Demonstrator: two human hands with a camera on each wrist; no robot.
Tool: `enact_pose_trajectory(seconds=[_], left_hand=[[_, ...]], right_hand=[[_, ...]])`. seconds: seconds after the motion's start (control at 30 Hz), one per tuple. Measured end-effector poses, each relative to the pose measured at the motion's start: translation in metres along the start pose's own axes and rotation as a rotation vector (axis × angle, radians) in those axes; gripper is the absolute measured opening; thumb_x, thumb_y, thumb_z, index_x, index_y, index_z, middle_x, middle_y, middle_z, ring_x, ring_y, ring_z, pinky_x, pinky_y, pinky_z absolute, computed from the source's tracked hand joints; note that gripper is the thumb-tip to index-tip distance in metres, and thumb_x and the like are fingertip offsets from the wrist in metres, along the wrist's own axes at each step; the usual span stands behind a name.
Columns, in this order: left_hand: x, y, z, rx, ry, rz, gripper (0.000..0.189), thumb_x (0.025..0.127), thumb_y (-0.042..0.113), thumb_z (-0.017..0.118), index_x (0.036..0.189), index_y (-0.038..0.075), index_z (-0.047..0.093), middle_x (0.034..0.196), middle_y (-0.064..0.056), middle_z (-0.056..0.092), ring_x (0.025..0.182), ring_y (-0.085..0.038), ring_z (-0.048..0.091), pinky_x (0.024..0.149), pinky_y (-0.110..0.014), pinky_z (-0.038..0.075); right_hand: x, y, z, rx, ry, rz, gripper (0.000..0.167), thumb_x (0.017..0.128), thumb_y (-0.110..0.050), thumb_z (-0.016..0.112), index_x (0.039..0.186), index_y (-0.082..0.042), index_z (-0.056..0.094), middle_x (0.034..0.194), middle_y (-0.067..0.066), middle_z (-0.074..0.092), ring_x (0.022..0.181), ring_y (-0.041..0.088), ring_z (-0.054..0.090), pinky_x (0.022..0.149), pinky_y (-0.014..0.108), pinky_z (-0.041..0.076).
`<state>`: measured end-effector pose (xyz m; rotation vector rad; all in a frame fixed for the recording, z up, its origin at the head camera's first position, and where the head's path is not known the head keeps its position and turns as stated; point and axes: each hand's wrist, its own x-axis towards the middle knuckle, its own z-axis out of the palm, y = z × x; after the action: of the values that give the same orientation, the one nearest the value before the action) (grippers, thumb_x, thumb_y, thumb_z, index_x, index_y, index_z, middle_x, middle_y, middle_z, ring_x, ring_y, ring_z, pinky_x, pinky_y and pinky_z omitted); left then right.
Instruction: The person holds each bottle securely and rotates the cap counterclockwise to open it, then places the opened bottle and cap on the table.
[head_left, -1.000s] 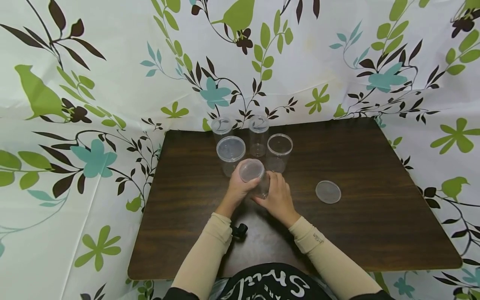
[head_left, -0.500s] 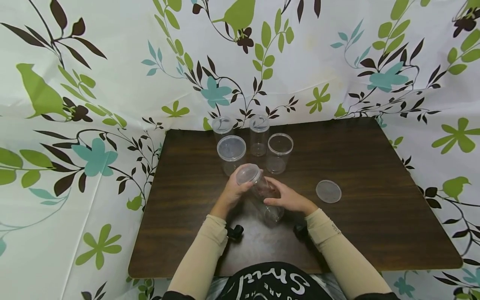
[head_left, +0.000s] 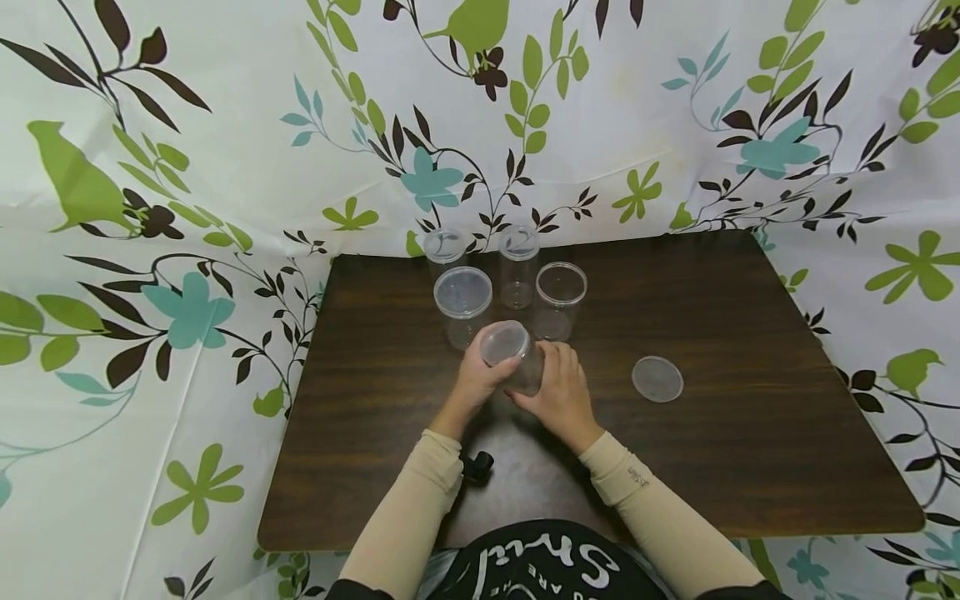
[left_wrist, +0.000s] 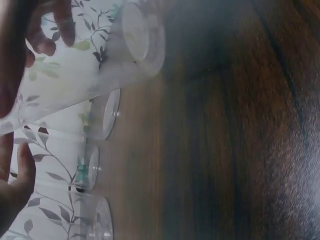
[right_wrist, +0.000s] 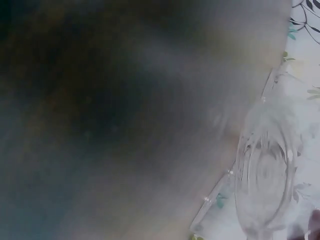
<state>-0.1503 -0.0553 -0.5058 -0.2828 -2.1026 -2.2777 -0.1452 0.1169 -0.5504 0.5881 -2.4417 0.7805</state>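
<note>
Left grip, right grip, jar slanting, lid uppermost

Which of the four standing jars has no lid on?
The front-right jar, nearest the right hand: it looks open-topped, while the other three wear whitish lids.

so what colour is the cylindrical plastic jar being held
The jar is clear, with the leaf-printed backdrop showing through; the left wrist view shows it best.

Beige forearm sleeves; black shirt with white lettering; black left-wrist device.
</note>
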Motion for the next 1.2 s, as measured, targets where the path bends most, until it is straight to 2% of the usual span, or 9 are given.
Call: enact_pose_trajectory(seconds=[0.1, 0.17, 0.33, 0.5, 0.63, 0.77, 0.9, 1.03, 1.2], left_hand=[[-0.004, 0.013, 0.004, 0.021, 0.029, -0.014, 0.066, 0.08, 0.01, 0.076, 0.137, -0.011, 0.05, 0.126, -0.025, 0.061, 0.106, -0.014, 0.057, 0.096, -0.031, 0.046], [-0.005, 0.014, 0.006, 0.023, 0.046, -0.017, 0.066, 0.081, 0.01, 0.076, 0.137, -0.012, 0.05, 0.126, -0.027, 0.061, 0.106, -0.016, 0.058, 0.096, -0.032, 0.046], [-0.008, 0.014, 0.007, 0.026, 0.066, -0.02, 0.065, 0.08, 0.008, 0.077, 0.136, -0.011, 0.051, 0.126, -0.027, 0.061, 0.107, -0.017, 0.058, 0.096, -0.032, 0.046], [-0.009, 0.013, 0.004, 0.053, 0.06, -0.019, 0.065, 0.08, 0.01, 0.079, 0.136, -0.011, 0.051, 0.128, -0.026, 0.061, 0.108, -0.018, 0.058, 0.096, -0.032, 0.046], [-0.009, 0.014, 0.001, 0.05, 0.047, -0.013, 0.065, 0.08, 0.015, 0.08, 0.134, -0.01, 0.053, 0.126, -0.024, 0.062, 0.108, -0.019, 0.058, 0.095, -0.033, 0.047], [-0.004, -0.004, -0.003, 0.022, 0.017, -0.014, 0.065, 0.08, 0.008, 0.078, 0.137, -0.01, 0.051, 0.128, -0.025, 0.061, 0.11, -0.017, 0.057, 0.098, -0.033, 0.045], [0.0, -0.021, -0.007, -0.023, -0.033, -0.026, 0.065, 0.08, 0.004, 0.077, 0.139, -0.008, 0.05, 0.13, -0.022, 0.061, 0.111, -0.014, 0.057, 0.1, -0.031, 0.044], [-0.001, -0.024, -0.011, -0.094, -0.087, -0.012, 0.073, 0.08, 0.022, 0.084, 0.138, -0.008, 0.05, 0.128, -0.018, 0.062, 0.111, -0.016, 0.058, 0.099, -0.029, 0.045], [0.0, -0.025, -0.014, -0.118, -0.141, -0.001, 0.104, 0.07, 0.056, 0.089, 0.138, -0.01, 0.048, 0.127, -0.013, 0.063, 0.111, -0.016, 0.058, 0.098, -0.028, 0.045]], right_hand=[[-0.002, -0.002, 0.002, -0.062, 0.052, 0.015, 0.095, 0.057, -0.046, 0.097, 0.125, 0.001, 0.051, 0.112, 0.02, 0.052, 0.097, 0.04, 0.053, 0.071, 0.051, 0.048], [-0.003, -0.002, 0.003, -0.054, 0.058, 0.017, 0.096, 0.057, -0.045, 0.098, 0.126, 0.001, 0.05, 0.112, 0.021, 0.051, 0.096, 0.04, 0.052, 0.073, 0.052, 0.048], [-0.004, -0.001, 0.004, 0.044, 0.021, -0.018, 0.099, 0.057, -0.038, 0.1, 0.128, 0.007, 0.047, 0.119, 0.026, 0.049, 0.105, 0.041, 0.051, 0.091, 0.052, 0.048], [-0.003, 0.004, -0.005, 0.214, -0.126, -0.014, 0.107, 0.064, -0.032, 0.098, 0.141, 0.009, 0.037, 0.134, 0.028, 0.048, 0.123, 0.041, 0.05, 0.105, 0.053, 0.042], [0.001, 0.007, -0.016, 0.387, -0.274, 0.1, 0.108, 0.072, -0.026, 0.094, 0.152, 0.003, 0.027, 0.141, 0.025, 0.05, 0.13, 0.037, 0.051, 0.107, 0.053, 0.041], [0.003, 0.008, -0.021, 0.46, -0.384, 0.167, 0.1, 0.077, -0.024, 0.091, 0.153, -0.002, 0.028, 0.139, 0.023, 0.055, 0.13, 0.036, 0.053, 0.107, 0.055, 0.041], [0.003, 0.008, -0.021, 0.471, -0.42, 0.173, 0.093, 0.078, -0.025, 0.09, 0.146, 0.002, 0.034, 0.132, 0.023, 0.058, 0.125, 0.037, 0.055, 0.105, 0.055, 0.043], [0.002, 0.011, -0.019, 0.558, -0.439, 0.192, 0.086, 0.078, -0.018, 0.09, 0.143, 0.002, 0.038, 0.132, 0.021, 0.059, 0.124, 0.036, 0.056, 0.105, 0.055, 0.044], [0.004, 0.014, -0.021, 0.667, -0.51, 0.226, 0.082, 0.08, -0.011, 0.087, 0.145, -0.002, 0.039, 0.14, 0.019, 0.055, 0.128, 0.037, 0.054, 0.106, 0.056, 0.042]])
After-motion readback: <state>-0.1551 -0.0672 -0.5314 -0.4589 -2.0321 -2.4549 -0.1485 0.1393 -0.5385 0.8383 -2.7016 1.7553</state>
